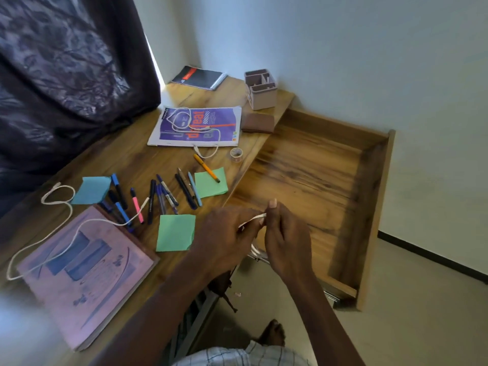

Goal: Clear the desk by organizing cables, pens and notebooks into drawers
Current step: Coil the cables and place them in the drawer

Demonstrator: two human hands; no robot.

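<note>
Closest to me, the left hand (224, 233) and the right hand (286, 241) meet over the near side of the open drawer (375, 207), with a white cable (254, 220) between them. Here is my worry: the hands are right above the drawer's near edge, so if the cable slips it may drop to the floor and not into the drawer. It could also spring open into a mess if I let go before it lies flat on the wood. The left fingers are curled tight around the cable, and I cannot tell how much is hidden in that palm. The right thumb and fingers pinch the cable's end, with one fingertip (273, 203) poking up. Just left of the hands, a green sticky note (175, 232) lies on the desk (126, 154). Beside it is a pink book (81, 273) with a long white cable (52, 233) lying across it. A bit farther, a row of pens (158, 196) lies loose beside a blue sticky note (91, 190). An orange pen (206, 167) rests partly on a second green note (211, 184), near a tape roll (236, 153). Past that, a looped white cable (184, 120) sits on a purple magazine (195, 128). At the far end stand a pink pen holder (260, 88) and a black spiral notebook (199, 77).
</note>
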